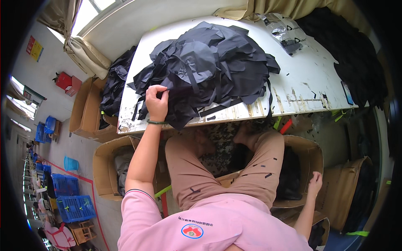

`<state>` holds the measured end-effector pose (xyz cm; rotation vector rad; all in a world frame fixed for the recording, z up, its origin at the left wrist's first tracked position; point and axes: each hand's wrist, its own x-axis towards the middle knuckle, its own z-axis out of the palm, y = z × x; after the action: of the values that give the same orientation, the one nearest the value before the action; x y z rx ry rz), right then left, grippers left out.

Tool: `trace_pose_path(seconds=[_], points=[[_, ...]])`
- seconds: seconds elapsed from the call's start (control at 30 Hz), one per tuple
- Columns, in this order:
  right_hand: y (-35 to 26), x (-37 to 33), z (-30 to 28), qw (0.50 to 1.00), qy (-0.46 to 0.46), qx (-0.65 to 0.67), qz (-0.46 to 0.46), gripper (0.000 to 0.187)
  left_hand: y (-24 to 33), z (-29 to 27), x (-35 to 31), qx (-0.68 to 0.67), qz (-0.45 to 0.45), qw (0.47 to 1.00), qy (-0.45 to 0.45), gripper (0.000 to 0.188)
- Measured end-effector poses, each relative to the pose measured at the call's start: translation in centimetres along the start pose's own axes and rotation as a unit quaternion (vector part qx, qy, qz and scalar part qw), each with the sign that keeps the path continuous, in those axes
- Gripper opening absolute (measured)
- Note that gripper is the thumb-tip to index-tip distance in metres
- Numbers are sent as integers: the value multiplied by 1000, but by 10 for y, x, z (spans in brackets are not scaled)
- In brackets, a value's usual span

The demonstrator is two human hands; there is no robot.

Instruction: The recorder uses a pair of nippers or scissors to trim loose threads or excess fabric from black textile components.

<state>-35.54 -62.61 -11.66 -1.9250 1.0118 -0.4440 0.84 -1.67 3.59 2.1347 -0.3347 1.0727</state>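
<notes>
A large heap of thin black fabric pieces point(197, 62) covers the left half of the white worktable point(289, 79). At the heap's near left edge, my left hand point(158, 102) is closed, thumb and fingers pinching a black fabric piece point(178, 108) that hangs over the table edge. My right hand point(315, 184) is away from the table, low on the right, beside a cardboard box point(312, 154) with dark material in it. Its fingers are curled in; what they hold, if anything, is hidden. Small black scraps point(262, 166) lie on my brown trousers.
A clear plastic bag point(284, 35) and another black fabric pile point(347, 54) lie on the table's right side, near a phone-like object point(347, 93). Cardboard boxes point(102, 167) stand around my legs. Blue crates point(75, 208) stand on the floor at left.
</notes>
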Motion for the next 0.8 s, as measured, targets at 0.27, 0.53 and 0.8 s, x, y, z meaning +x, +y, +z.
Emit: trace_pose_path(seconds=[0.27, 0.53, 0.8], points=[[-246, -81, 198, 865, -399, 304, -24, 32, 144, -21, -82, -129, 179, 971, -96, 18], [-277, -120, 278, 798, -525, 296, 8, 43, 167, -22, -169, -226, 94, 943, -224, 17], [-274, -157, 203, 782, -542, 220, -216, 30, 87, -22, -111, -308, -352, 869, -163, 51]])
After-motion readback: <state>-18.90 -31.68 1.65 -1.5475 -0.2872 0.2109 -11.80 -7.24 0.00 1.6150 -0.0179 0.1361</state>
